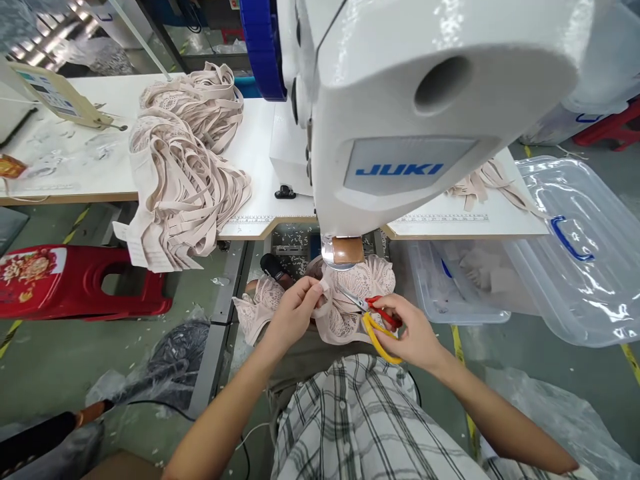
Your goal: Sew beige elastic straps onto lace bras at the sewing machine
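Note:
A beige lace bra [370,277] lies over my lap below the sewing machine's head, with one cup to the left and another to the right. My left hand [299,305] pinches the fabric of the bra near its middle. In my right hand [413,330] is a pair of scissors [373,317] with one red and one yellow handle. My fingers are in the handle loops, and the metal blades point up and left toward the fabric by my left hand. Whether the blade tips touch the fabric cannot be made out.
The white sewing machine [400,113] overhangs the white table [255,140]. A pile of beige bras [185,180] hangs over its left front edge. Clear plastic boxes [460,287] and a lid [590,247] are at the right. A red stool [85,283] stands left.

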The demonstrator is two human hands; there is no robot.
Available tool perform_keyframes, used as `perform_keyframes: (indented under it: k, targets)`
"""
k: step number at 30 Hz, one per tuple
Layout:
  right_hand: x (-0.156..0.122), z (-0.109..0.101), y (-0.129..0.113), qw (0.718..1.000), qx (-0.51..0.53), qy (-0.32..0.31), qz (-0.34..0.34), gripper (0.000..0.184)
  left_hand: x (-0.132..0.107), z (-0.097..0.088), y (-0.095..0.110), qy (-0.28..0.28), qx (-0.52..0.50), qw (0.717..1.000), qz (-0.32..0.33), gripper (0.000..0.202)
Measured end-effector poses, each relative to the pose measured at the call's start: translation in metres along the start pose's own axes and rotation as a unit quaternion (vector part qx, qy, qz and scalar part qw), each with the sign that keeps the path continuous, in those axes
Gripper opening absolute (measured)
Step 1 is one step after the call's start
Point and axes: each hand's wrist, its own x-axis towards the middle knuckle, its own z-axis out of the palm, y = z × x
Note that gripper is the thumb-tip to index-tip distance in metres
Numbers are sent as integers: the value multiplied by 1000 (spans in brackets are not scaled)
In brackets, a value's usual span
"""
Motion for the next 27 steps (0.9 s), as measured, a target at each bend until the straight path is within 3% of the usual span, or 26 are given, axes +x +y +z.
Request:
perform_keyframes:
  k: [4,11,19,24,27]
  targets:
    - [0,6,-7,1000,19,0,-10,32,2,-1,0,-1,10,1000,0,34]
    - [17,21,-16,998,51,-24,35,34,4,-2,2,1,54,999,6,31]
    - [16,20,-14,988,106,-40,108,27,3,-4,2,40,39,998,-7,36]
    - [6,-4,0,985,89,-19,143,24,2,-6,3,81,20,996,15,30]
    - [27,-35,17,988,-10,15,155,20,2,-11,-1,106,127,984,67,28]
